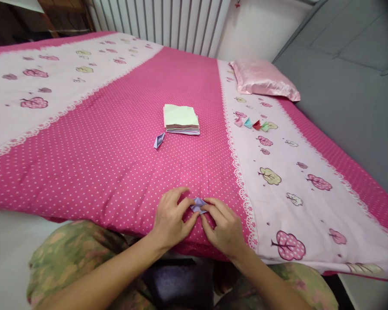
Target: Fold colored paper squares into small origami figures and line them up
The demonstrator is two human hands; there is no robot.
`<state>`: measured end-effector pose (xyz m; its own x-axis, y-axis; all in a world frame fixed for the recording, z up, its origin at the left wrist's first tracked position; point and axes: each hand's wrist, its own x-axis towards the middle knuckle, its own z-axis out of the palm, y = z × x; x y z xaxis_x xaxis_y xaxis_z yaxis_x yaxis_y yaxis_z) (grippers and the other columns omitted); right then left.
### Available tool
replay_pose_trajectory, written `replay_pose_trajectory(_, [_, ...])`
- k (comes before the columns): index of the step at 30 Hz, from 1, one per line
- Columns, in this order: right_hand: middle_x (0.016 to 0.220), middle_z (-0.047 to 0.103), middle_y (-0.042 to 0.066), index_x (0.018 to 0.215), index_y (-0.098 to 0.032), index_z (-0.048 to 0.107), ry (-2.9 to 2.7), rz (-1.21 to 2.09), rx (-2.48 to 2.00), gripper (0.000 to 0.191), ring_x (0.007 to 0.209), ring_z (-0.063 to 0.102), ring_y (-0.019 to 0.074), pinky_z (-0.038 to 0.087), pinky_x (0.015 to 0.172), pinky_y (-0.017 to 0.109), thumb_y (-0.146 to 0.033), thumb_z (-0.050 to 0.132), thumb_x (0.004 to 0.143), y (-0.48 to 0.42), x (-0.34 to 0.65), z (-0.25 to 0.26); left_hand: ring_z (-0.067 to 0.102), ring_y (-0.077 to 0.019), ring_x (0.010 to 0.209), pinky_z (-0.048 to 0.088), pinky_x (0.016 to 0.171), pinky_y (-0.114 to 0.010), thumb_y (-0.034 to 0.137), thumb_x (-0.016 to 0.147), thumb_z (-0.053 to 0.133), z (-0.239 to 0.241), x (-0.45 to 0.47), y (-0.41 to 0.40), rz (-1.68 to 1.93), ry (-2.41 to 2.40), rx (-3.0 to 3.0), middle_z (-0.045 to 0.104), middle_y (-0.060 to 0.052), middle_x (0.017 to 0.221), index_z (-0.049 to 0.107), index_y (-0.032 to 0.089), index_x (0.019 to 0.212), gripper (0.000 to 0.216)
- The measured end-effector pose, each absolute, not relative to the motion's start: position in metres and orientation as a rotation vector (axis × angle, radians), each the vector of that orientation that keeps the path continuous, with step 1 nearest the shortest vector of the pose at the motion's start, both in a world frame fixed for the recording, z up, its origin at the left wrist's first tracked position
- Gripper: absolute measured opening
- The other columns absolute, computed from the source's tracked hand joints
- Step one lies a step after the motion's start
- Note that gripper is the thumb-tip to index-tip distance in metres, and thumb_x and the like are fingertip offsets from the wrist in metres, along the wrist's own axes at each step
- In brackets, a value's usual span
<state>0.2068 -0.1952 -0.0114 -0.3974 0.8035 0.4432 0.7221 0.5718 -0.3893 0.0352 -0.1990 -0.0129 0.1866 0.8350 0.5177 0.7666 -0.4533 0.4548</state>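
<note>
A small lavender folded paper (198, 204) lies near the front edge of the pink dotted bedspread (123, 142). My left hand (172, 217) pinches its left side with curled fingers. My right hand (222, 226) presses and pinches its right side. A finished lavender folded piece (159, 140) lies farther back on the spread. Behind it sits a stack of square coloured papers (181, 119) with a pale green sheet on top.
Several small folded pieces (255, 125) in pink, blue, red and green lie in a row on the pale tree-printed strip (287, 181) to the right. A pink satin pillow (263, 77) lies at the back right by a grey headboard (349, 90). A radiator (168, 21) stands behind the bed.
</note>
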Motion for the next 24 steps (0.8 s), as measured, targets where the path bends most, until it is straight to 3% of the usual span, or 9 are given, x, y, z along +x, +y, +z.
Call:
replay_pose_trajectory(12, [0.109, 0.062, 0.012, 0.094, -0.016, 0.062, -2.292, 0.132, -1.279, 0.019, 0.094, 0.060, 0.0245, 0.052, 0.081, 0.038, -0.016, 0.053, 0.078, -0.196, 0.204, -0.009, 0.049, -0.0316, 0.104, 0.043, 0.088, -0.047, 0.029, 0.077, 0.055, 0.000, 0.040, -0.194, 0.719, 1.738, 2.351, 0.051, -0.018, 0.114, 0.060, 0.013, 0.080, 0.017])
replay_pose_trajectory(24, [0.107, 0.062, 0.010, 0.098, -0.018, 0.061, -2.281, 0.184, -1.207, 0.022, 0.096, 0.060, 0.0221, 0.051, 0.083, 0.036, -0.015, 0.050, 0.079, -0.193, 0.204, -0.009, 0.041, -0.0318, 0.118, 0.039, 0.096, -0.052, 0.021, 0.078, 0.053, 0.001, 0.037, -0.189, 0.779, 1.562, 2.486, 0.050, -0.015, 0.121, 0.060, 0.016, 0.085, 0.010])
